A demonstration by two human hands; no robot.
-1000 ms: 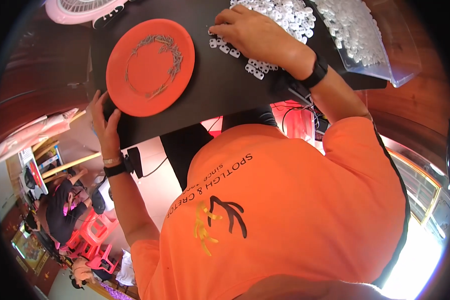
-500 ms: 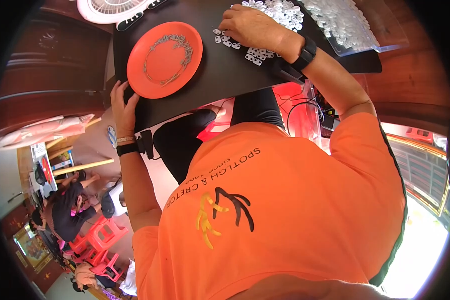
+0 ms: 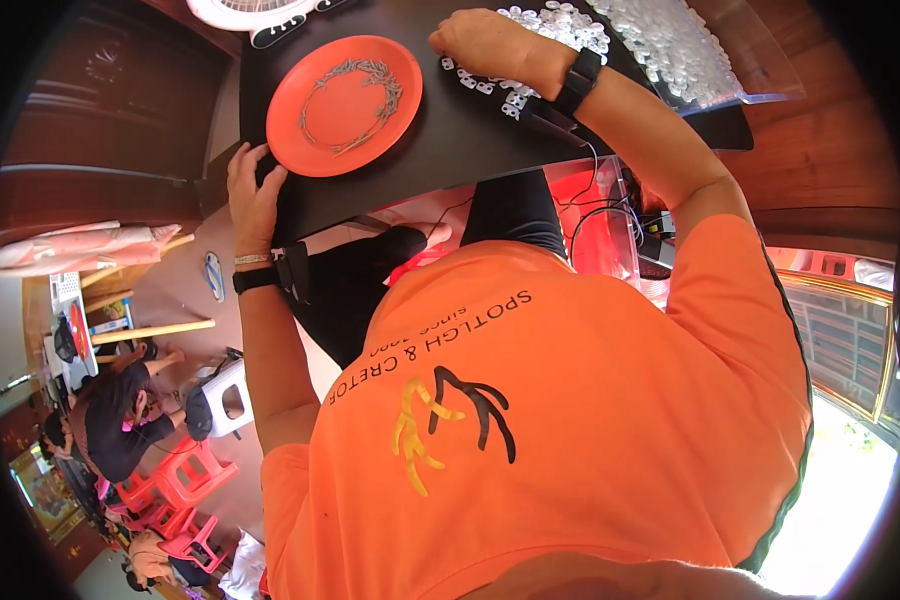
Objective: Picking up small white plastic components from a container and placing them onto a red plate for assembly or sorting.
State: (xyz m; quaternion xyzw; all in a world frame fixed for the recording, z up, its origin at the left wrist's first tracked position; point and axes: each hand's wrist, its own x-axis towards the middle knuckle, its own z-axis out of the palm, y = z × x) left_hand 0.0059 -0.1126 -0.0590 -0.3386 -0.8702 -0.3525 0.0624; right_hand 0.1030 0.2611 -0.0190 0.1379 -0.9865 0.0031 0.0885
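The left hand (image 3: 253, 205) has thumb and fingers parted at the bench's left edge, just beside the plate; whether it touches the plate, I cannot tell. The right hand (image 3: 495, 45) is curled, palm down, over small white plastic pieces (image 3: 575, 32); its fingertips are hidden, so any grip is unclear. One orange plate (image 3: 345, 112) carries thin metal pins (image 3: 378, 82) in a ring, too many to count. One clear bin (image 3: 765, 97) holds more white pieces. The bench (image 3: 445, 140) is black; red stools (image 3: 195, 475) stand on the floor behind.

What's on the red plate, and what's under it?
The red plate holds small thin grey pieces in a ring. Black tabletop shows beside it; anything directly beneath is covered.
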